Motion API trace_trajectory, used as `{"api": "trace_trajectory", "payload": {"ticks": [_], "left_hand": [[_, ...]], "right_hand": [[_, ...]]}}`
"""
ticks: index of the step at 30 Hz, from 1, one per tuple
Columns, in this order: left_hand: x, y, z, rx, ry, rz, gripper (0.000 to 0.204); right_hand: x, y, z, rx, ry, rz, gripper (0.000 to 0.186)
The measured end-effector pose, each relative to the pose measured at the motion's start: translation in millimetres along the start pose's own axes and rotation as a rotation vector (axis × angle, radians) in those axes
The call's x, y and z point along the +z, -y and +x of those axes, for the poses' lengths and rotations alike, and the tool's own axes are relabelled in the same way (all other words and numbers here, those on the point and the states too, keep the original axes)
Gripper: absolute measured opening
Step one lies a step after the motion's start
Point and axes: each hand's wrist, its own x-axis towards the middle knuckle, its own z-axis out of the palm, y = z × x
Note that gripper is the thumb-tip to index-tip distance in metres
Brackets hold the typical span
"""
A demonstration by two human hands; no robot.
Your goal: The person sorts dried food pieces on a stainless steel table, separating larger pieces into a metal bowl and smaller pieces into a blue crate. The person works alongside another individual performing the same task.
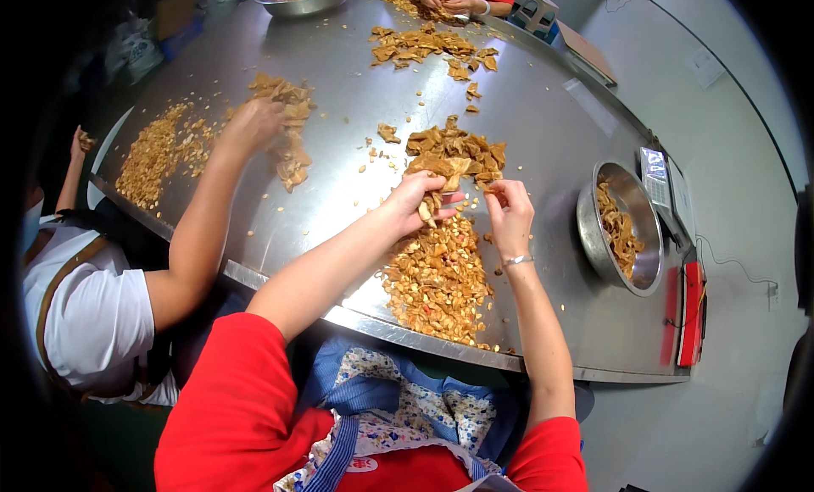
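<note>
Red short sleeves, blue floral apron w/ striped trim, thin silver bracelet (515, 260) on right wrist

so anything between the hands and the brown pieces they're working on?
Nothing visible. The left hand already grips a brown piece at the near edge of the heap of brown pieces; the right hand is beside it, with only bare steel table between.

Bright overhead light glares off the steel table (339, 60) (fisheye-bent, dark corners).
</note>
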Motion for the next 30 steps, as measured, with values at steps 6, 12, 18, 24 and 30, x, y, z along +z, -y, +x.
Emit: {"api": "trace_trajectory", "payload": {"ticks": [6, 12, 18, 24, 30], "left_hand": [[-11, 0, 4, -0.123, 0.215, -0.245, 0.022], [-2, 2, 2, 0.039, 0.074, 0.075, 0.015], [2, 13, 0, 0.433, -0.044, 0.927, 0.003], [9, 6, -7, 0.372, 0.157, 0.994, 0.006], [18, 3, -14, 0.243, -0.068, 0.778, 0.021]], "right_hand": [[13, 34, -12, -0.386, 0.025, -0.185, 0.017], [6, 31, -16, -0.154, -0.026, 0.145, 0.023], [-4, 28, -8, -0.275, 0.082, -0.136, 0.024], [-2, 1, -7, 0.026, 0.027, 0.245, 0.017], [-12, -9, -3, 0.588, -0.071, 0.948, 0.022]]}}
